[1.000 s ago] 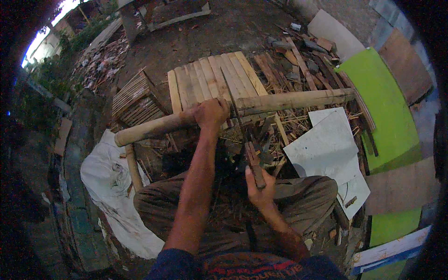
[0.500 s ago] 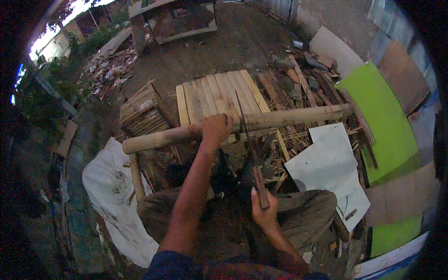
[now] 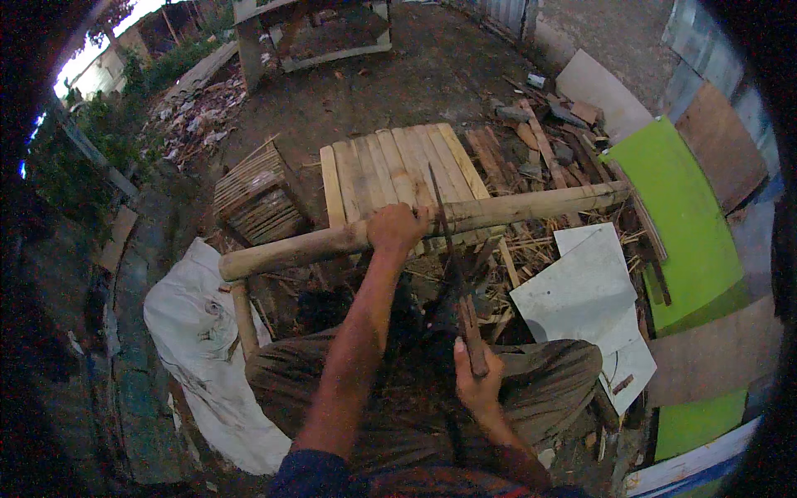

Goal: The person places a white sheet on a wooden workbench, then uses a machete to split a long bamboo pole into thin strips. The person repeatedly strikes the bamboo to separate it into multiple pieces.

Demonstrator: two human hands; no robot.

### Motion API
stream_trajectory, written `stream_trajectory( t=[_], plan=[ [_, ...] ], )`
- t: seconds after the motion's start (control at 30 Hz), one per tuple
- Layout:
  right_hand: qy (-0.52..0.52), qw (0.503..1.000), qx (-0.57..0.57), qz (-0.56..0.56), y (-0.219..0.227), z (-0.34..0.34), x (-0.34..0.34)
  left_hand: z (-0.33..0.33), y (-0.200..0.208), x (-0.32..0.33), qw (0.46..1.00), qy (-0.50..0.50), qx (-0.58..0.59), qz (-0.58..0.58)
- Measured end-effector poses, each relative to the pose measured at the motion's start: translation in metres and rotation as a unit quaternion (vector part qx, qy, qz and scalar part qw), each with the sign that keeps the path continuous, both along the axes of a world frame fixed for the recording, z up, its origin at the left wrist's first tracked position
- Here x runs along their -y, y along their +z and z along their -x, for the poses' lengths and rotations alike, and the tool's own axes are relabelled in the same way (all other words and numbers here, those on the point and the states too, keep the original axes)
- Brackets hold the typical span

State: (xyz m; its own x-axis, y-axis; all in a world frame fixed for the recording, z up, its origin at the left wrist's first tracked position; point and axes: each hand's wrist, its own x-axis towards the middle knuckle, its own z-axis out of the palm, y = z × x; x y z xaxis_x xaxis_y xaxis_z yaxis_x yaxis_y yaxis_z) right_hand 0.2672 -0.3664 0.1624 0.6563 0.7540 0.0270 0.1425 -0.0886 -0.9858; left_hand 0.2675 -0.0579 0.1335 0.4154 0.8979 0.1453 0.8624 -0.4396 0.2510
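Note:
A thick, pale pole, which looks like bamboo, lies crosswise in front of me. My left hand is wrapped over it from above, near its middle. Just right of those fingers, a saw with a long, narrow dark blade crosses the pole, its tip pointing away from me. My right hand grips its wooden handle, close to my lap. The blade's edge, and any cut under it, are too dark to make out. Beneath the pole's left end stands a thinner upright pole.
Behind the pole is a slatted wooden panel, with a smaller slatted piece to its left. White cloth lies at left. White sheets and a green board are at right. Scrap wood is heaped beyond.
The whole view has shifted slightly. My right hand and the saw handle sit a little farther right and nearer to me. My left hand still holds the pole beside the blade.

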Motion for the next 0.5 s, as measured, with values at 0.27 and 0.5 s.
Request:
stream_trajectory(
  t=[0.27, 0.5],
  plan=[
    [0.012, 0.998, 0.056, 0.035, 0.026, 0.005, 0.032, 0.006, -0.016, 0.007, 0.994, -0.006, 0.019, -0.111],
    [-0.018, 0.991, 0.119, -0.061, -0.035, -0.061, -0.135, -0.002, -0.006, 0.008, 0.994, -0.011, 0.037, -0.104]
  ],
)
